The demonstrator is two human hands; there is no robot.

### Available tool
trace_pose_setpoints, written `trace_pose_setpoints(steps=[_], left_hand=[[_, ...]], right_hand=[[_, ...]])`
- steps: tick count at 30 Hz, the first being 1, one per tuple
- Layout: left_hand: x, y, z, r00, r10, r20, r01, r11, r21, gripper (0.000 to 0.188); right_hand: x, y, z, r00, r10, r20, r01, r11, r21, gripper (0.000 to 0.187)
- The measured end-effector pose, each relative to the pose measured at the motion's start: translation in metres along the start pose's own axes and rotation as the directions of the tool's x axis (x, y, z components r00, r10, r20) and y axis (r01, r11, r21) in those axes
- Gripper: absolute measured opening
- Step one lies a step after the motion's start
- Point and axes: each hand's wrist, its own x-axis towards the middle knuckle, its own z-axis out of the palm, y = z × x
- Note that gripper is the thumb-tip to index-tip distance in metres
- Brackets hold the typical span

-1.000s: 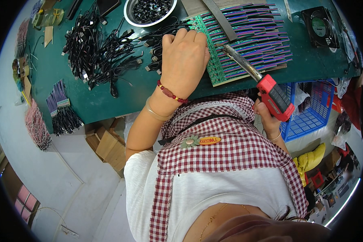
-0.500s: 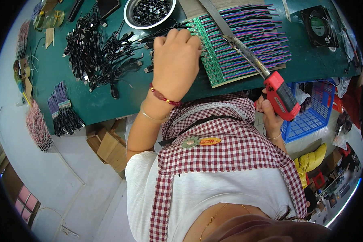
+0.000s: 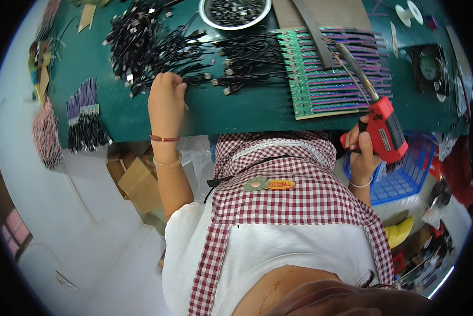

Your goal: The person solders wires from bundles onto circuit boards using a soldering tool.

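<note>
My right hand (image 3: pixel 364 150) is closed around the handle of a red and black soldering gun (image 3: pixel 388 131). Its metal barrel points up and left over a green circuit board panel (image 3: pixel 298 79) with rows of purple, blue and black wires. My left hand (image 3: pixel 165 102) is at the near edge of a tangle of black USB cables (image 3: pixel 136 50), fingers curled together; whatever may be between the fingertips is hidden. Several black cables (image 3: pixel 255 63) lie in a row, their ends meeting the left edge of the board panel. A flat metal strip (image 3: pixel 313 34) lies across the panel.
A white bowl of small dark parts (image 3: pixel 235 25) stands at the back. Purple and black wire bundles (image 3: pixel 88 118) hang over the table's left front edge. At the right sit a black fan-like frame (image 3: pixel 428 71) and a white spool (image 3: pixel 409 13). A blue crate (image 3: pixel 399 181) stands below.
My left hand has moved left from the board panel to the loose cable tangle, uncovering the row of cables. The soldering gun stays in my right hand. The whole view has shifted.
</note>
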Motion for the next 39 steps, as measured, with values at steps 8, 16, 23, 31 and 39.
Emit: trace_pose_setpoints(steps=[8,16,23,31,39], left_hand=[[0.0,0.002,-0.019,0.976,0.052,-0.212,-0.154,0.855,-0.496,0.01],[0.011,0.043,-0.003,0.998,0.059,-0.02,0.011,-0.48,-0.877,0.021],[-0.032,0.109,0.013,0.985,0.088,0.146,0.171,-0.558,-0.812,0.02],[-0.052,0.121,0.016,0.982,0.025,0.189,0.177,-0.491,-0.853,0.021],[-0.059,0.137,0.023,0.827,0.294,-0.48,-0.548,0.612,-0.57,0.041]], right_hand=[[0.007,-0.007,0.028,0.992,-0.103,0.067,0.106,0.994,-0.036,0.032],[0.005,-0.015,0.059,0.997,-0.074,0.038,0.066,0.982,0.176,0.032],[0.034,-0.032,0.106,0.998,0.012,0.054,-0.008,0.997,-0.077,0.034],[0.033,-0.004,0.097,0.986,-0.142,0.084,0.163,0.921,-0.355,0.027],[0.029,-0.014,0.094,0.991,-0.122,0.063,0.137,0.912,-0.387,0.023]])
